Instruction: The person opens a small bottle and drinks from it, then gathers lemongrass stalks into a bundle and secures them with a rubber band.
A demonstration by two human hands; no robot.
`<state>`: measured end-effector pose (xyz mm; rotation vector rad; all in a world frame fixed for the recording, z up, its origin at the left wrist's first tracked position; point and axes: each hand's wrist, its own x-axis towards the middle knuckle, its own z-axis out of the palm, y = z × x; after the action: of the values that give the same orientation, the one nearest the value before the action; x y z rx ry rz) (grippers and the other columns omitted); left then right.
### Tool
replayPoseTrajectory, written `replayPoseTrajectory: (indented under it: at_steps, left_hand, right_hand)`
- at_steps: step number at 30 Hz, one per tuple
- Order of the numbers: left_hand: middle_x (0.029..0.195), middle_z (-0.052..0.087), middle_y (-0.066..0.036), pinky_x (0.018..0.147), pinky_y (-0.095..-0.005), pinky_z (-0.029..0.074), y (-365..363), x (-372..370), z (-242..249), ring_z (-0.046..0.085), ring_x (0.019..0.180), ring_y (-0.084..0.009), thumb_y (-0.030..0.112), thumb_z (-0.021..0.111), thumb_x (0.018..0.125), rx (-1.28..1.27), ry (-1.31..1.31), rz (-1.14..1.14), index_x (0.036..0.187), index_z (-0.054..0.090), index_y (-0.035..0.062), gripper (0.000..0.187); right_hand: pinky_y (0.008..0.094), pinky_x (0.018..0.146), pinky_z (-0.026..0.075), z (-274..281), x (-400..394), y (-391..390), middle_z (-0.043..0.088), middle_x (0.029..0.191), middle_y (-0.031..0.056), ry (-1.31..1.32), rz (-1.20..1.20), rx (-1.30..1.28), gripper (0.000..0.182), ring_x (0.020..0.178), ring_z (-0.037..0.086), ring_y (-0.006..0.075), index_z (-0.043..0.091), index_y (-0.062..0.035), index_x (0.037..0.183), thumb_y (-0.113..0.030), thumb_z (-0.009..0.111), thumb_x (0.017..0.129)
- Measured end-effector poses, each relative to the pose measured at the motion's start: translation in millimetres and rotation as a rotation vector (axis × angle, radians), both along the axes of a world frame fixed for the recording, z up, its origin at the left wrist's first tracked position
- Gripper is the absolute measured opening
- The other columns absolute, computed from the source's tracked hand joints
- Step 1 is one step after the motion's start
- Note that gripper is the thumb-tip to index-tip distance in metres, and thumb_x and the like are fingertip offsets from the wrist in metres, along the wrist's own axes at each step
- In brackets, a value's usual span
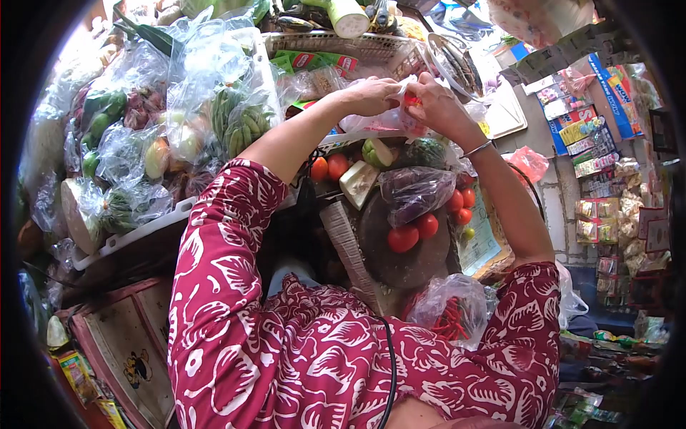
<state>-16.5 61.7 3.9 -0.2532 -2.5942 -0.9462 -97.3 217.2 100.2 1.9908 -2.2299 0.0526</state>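
I have the left hand [373, 96] and right hand [437, 106] close together, fingers bunched shut on a clear plastic bag [412, 123] with something red inside, over the white basket [336, 44]; how firmly they pinch, I can't tell. To my left, a white crate [266, 82] heaped with bagged vegetables [143, 143] crowds the left forearm. Below sit tomatoes [404, 239] and a plastic-wrapped eggplant [418, 194]; bagged red chillies [451, 319] lie beside the right sleeve. My widest gap lies between the 2 forearms, above the round board [421, 266].
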Motion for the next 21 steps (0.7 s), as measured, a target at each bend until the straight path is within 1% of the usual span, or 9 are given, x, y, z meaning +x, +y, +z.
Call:
replayPoseTrajectory:
  at_steps: [5,8,10,14,15,16,17,19,21]
  left_hand:
    - [0.118,0.051,-0.015,0.095,-0.043,0.037,0,0,0,0.046,0.11,-0.0351,0.021,0.054,0.086,-0.028,-0.063,0.01,0.116,0.054,0.0095,0.032]
    - [0.119,0.05,-0.014,0.095,-0.043,0.037,-1,-2,0,0.046,0.11,-0.0353,0.022,0.055,0.086,-0.05,-0.097,0.006,0.119,0.053,0.0111,0.034]
    - [0.12,0.05,-0.014,0.096,-0.0436,0.036,-1,0,1,0.045,0.111,-0.0356,0.023,0.055,0.086,-0.066,-0.131,0.002,0.121,0.052,0.0125,0.036]
    - [0.12,0.049,-0.012,0.094,-0.0454,0.036,1,2,2,0.043,0.11,-0.0367,0.033,0.059,0.083,-0.056,-0.049,0.054,0.124,0.05,0.0174,0.045]
    - [0.12,0.049,-0.011,0.094,-0.046,0.036,2,2,4,0.043,0.109,-0.0367,0.036,0.061,0.081,-0.074,-0.051,0.095,0.126,0.049,0.019,0.049]
    - [0.117,0.051,-0.01,0.094,-0.0458,0.036,2,3,6,0.044,0.106,-0.036,0.041,0.063,0.078,-0.081,0.01,0.105,0.121,0.053,0.0181,0.05]
    - [0.117,0.051,-0.01,0.094,-0.0458,0.036,1,3,8,0.044,0.106,-0.036,0.041,0.063,0.078,-0.081,0.012,0.11,0.121,0.053,0.0181,0.05]
    - [0.112,0.053,-0.01,0.091,-0.0476,0.037,2,6,16,0.045,0.105,-0.0363,0.043,0.06,0.081,-0.115,-0.066,0.236,0.115,0.056,0.0164,0.044]
    - [0.109,0.055,-0.012,0.09,-0.049,0.039,1,1,14,0.048,0.102,-0.0339,0.046,0.057,0.083,-0.167,-0.108,0.266,0.111,0.058,0.0141,0.043]
  right_hand:
    - [0.041,0.078,0.046,-9,2,4,0.047,0.093,0.0146,-0.046,-0.016,0.004,0.023,0.088,0.055,0.0333,0.056,-0.0043,0.097,-0.016,0.061,0.078]
    - [0.0408,0.078,0.046,-13,3,4,0.047,0.094,0.0144,-0.066,-0.036,0.004,0.022,0.087,0.055,0.0327,0.056,-0.0041,0.096,-0.014,0.062,0.077]
    - [0.0408,0.077,0.048,-18,3,5,0.048,0.095,0.0171,-0.02,0.056,-0.002,0.018,0.085,0.056,0.0339,0.057,-0.0056,0.091,-0.01,0.062,0.074]
    - [0.0406,0.078,0.047,-16,10,11,0.049,0.094,0.017,-0.17,0.059,-0.096,0.022,0.086,0.055,0.0339,0.056,-0.0042,0.092,-0.01,0.063,0.072]
    - [0.041,0.077,0.046,-18,13,11,0.051,0.093,0.0171,-0.184,0.01,-0.189,0.023,0.086,0.055,0.0342,0.055,-0.0036,0.093,-0.01,0.062,0.072]
    - [0.0415,0.076,0.046,-20,15,11,0.052,0.093,0.0173,-0.2,-0.04,-0.281,0.024,0.086,0.056,0.0344,0.055,-0.0029,0.093,-0.011,0.061,0.072]
    - [0.0415,0.076,0.046,-19,15,10,0.052,0.093,0.0173,-0.198,-0.035,-0.28,0.024,0.086,0.056,0.0344,0.055,-0.0029,0.093,-0.011,0.061,0.072]
    - [0.0422,0.075,0.046,-20,19,11,0.056,0.091,0.0173,-0.112,-0.147,-0.277,0.026,0.086,0.056,0.0344,0.054,-0.0023,0.095,-0.013,0.059,0.072]
    - [0.0428,0.074,0.046,-24,15,16,0.058,0.09,0.0175,-0.078,-0.159,-0.263,0.024,0.085,0.057,0.0343,0.053,-0.0034,0.095,-0.011,0.056,0.073]
